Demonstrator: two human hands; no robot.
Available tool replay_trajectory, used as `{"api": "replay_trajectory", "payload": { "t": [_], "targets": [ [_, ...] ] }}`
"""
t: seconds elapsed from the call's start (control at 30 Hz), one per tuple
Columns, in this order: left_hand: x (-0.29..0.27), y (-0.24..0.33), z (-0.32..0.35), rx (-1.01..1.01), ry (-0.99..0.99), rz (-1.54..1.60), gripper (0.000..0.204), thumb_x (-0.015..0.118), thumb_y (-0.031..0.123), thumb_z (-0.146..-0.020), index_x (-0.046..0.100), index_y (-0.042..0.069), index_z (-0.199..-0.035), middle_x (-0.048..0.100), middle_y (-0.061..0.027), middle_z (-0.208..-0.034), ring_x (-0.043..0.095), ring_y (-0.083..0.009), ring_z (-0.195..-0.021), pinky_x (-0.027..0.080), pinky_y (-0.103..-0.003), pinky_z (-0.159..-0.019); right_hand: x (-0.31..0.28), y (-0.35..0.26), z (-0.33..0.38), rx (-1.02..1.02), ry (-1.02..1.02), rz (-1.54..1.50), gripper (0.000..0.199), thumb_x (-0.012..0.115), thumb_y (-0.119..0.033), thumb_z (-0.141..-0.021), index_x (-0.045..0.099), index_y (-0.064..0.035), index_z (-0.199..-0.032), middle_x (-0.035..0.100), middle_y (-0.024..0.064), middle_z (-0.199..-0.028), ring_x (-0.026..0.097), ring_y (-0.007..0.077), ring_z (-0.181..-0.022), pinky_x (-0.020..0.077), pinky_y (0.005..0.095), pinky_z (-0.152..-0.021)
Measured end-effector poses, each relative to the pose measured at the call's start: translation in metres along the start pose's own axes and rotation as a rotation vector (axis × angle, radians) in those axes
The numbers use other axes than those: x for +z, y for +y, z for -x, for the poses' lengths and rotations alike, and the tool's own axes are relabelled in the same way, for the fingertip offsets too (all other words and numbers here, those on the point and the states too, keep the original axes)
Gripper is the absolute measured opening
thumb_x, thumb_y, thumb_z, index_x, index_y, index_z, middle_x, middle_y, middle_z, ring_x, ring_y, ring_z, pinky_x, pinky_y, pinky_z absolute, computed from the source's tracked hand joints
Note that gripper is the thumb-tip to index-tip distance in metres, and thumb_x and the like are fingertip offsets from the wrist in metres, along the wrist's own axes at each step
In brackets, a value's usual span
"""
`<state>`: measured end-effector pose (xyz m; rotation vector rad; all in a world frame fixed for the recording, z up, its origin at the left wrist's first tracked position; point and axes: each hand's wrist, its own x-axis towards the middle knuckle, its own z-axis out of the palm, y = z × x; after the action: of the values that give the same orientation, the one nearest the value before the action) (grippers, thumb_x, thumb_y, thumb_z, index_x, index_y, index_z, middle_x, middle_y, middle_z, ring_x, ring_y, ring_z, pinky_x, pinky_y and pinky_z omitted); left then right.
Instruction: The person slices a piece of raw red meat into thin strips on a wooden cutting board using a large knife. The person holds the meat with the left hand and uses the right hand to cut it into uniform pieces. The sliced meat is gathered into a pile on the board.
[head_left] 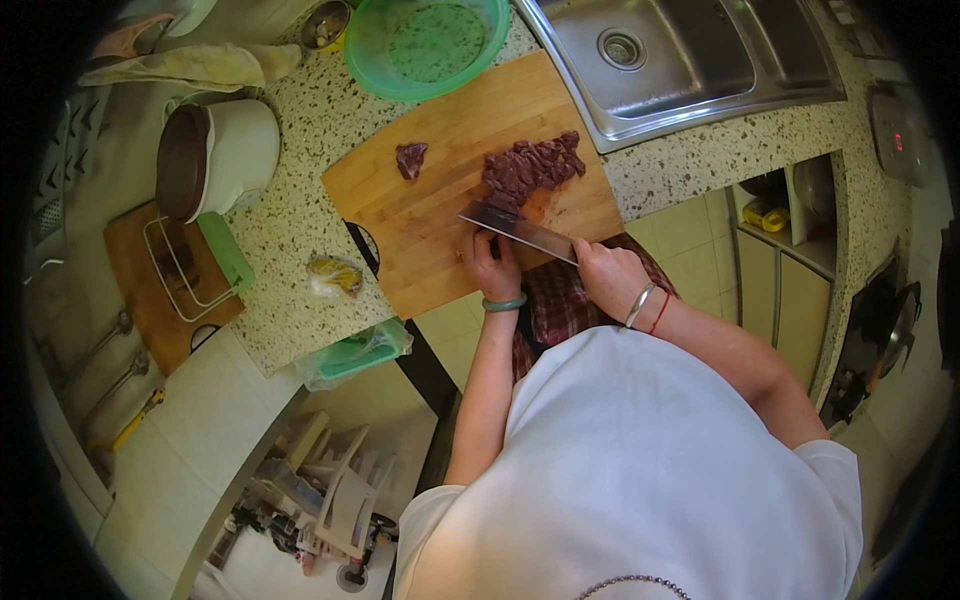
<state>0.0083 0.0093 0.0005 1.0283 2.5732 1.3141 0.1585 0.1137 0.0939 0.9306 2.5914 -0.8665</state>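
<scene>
Clock positions are read from the center of the wooden cutting board point(405, 240), with 12 o'clock at the top of the view. The board lies flat on the speckled desk point(300, 150). A pile of cut dark red meat point(530, 170) is located on the board at 2 to 3 o'clock; a single meat piece point(410, 160) lies apart from it at 10 o'clock. The right hand point(612, 277), at 4 o'clock, is clenched around the handle of the knife point(535, 235). The blade points toward 10 o'clock, its tip beside the lower edge of the pile. The left hand point(490, 265), at 6 o'clock, has its fingers bent close under the blade; whether it grips a piece cannot be determined. A green bangle point(504, 303) encircles the left wrist; a silver bangle point(638, 304) encircles the right. Surrounding items: green basin point(372, 75) between 11 and 12 o'clock, steel sink point(690, 75) at 2 o'clock, clear bag with yellow contents point(337, 276) at 8 o'clock, white pot with a brown lid point(245, 150) at 9 o'clock.
</scene>
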Motion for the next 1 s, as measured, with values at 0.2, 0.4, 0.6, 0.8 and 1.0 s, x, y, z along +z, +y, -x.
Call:
{"api": "replay_trajectory", "payload": {
  "t": [0.2, 0.4, 0.6, 0.8, 1.0],
  "targets": [
    [-0.002, -0.001, -0.003, 0.077, 0.024, -0.032, 0.012, 0.065, -0.001, -0.079, 0.058, 0.000, -0.088, 0.058, -0.0185, -0.094, 0.055, -0.0389, -0.089, 0.044, -0.043, -0.079, -0.005, -0.006, -0.015, -0.027, -0.033, 0.038, 0.007, 0.057, -0.007, -0.082, 0.054, -0.0028, -0.087, 0.067, 0.0166, -0.074, 0.069, 0.0328, -0.067, 0.0561, 0.0406, -0.059],
    [-0.001, -0.004, -0.001, 0.074, -0.011, -0.004, 0.012, 0.066, 0.001, -0.079, 0.058, 0.001, -0.087, 0.057, -0.0179, -0.092, 0.055, -0.0388, -0.087, 0.044, -0.044, -0.077, 0.008, -0.022, -0.055, -0.149, 0.127, 0.029, 0.007, 0.055, -0.006, -0.082, 0.054, -0.0022, -0.087, 0.066, 0.0173, -0.074, 0.068, 0.0342, -0.070, 0.0552, 0.0421, -0.059],
    [0.001, -0.006, -0.001, 0.110, 0.053, -0.040, 0.009, 0.066, 0.001, -0.081, 0.059, 0.001, -0.087, 0.057, -0.0172, -0.094, 0.056, -0.0377, -0.088, 0.044, -0.043, -0.078, -0.006, 0.010, -0.020, -0.036, -0.036, 0.067, 0.009, 0.057, -0.011, -0.084, 0.059, -0.0025, -0.088, 0.068, 0.0175, -0.077, 0.069, 0.0349, -0.073, 0.0556, 0.0426, -0.064],
    [0.000, 0.001, -0.005, 0.099, 0.006, 0.041, 0.010, 0.067, 0.004, -0.084, 0.063, 0.002, -0.093, 0.060, -0.0155, -0.114, 0.056, -0.0341, -0.107, 0.044, -0.040, -0.093, -0.018, 0.048, -0.019, -0.007, -0.029, -0.013, 0.014, 0.058, -0.018, -0.086, 0.065, -0.0055, -0.085, 0.066, 0.0202, -0.075, 0.066, 0.0378, -0.071, 0.0530, 0.0480, -0.065],
    [-0.007, 0.016, -0.007, 0.062, 0.024, 0.090, 0.014, 0.066, 0.006, -0.087, 0.065, 0.002, -0.100, 0.058, -0.0143, -0.121, 0.055, -0.0322, -0.113, 0.043, -0.040, -0.097, -0.038, 0.028, -0.024, 0.060, 0.149, -0.297, 0.021, 0.059, -0.026, -0.091, 0.066, -0.0064, -0.090, 0.063, 0.0219, -0.073, 0.061, 0.0415, -0.068, 0.0499, 0.0500, -0.063]
  ]
}}
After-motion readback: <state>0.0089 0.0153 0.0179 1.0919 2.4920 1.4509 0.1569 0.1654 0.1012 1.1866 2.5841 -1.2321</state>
